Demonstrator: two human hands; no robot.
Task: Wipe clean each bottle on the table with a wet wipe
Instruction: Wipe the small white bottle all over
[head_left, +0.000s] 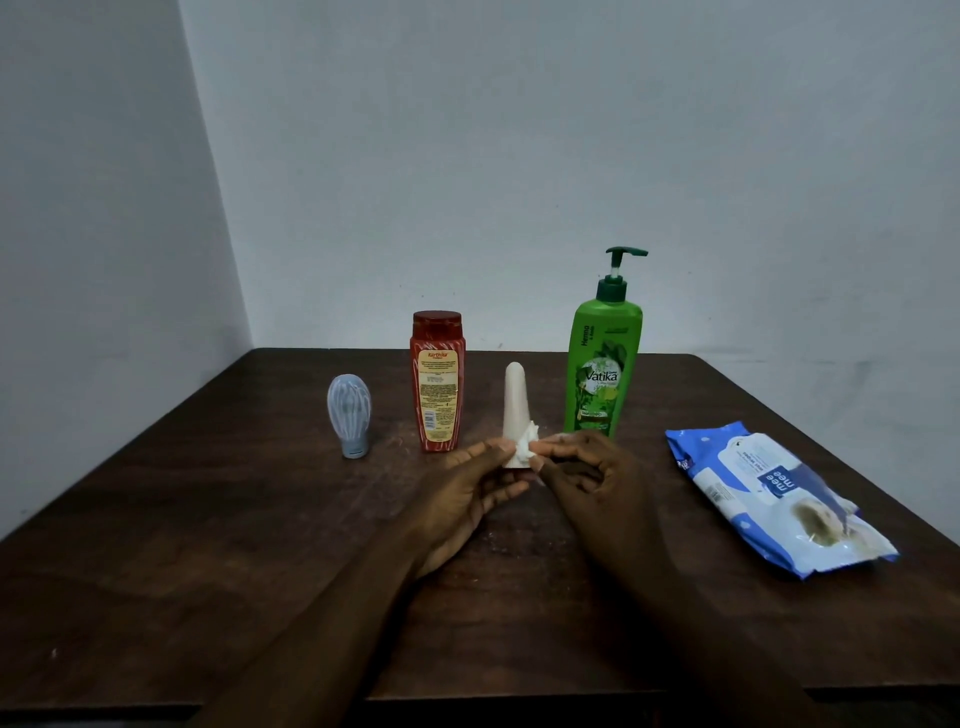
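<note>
Dark wooden worktop (208, 597) fills the lower frame. At centre, left hand (467, 499) fingers hold the white tapered bottle (515, 410) at its base while right hand (597, 483) fingers pinch the wet wipe (524, 449) against it. Tall and narrow, it could tip sideways toward the red bottle (436, 382) or green pump bottle (602, 374) behind.

Dark wood-grain table (208, 519), glossy plastic green bottle (602, 374), shiny plastic wipes pack (769, 493).

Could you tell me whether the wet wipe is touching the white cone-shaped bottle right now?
Touching. The head view shows the wet wipe bunched against the base of the white cone-shaped bottle, with no gap.
</note>
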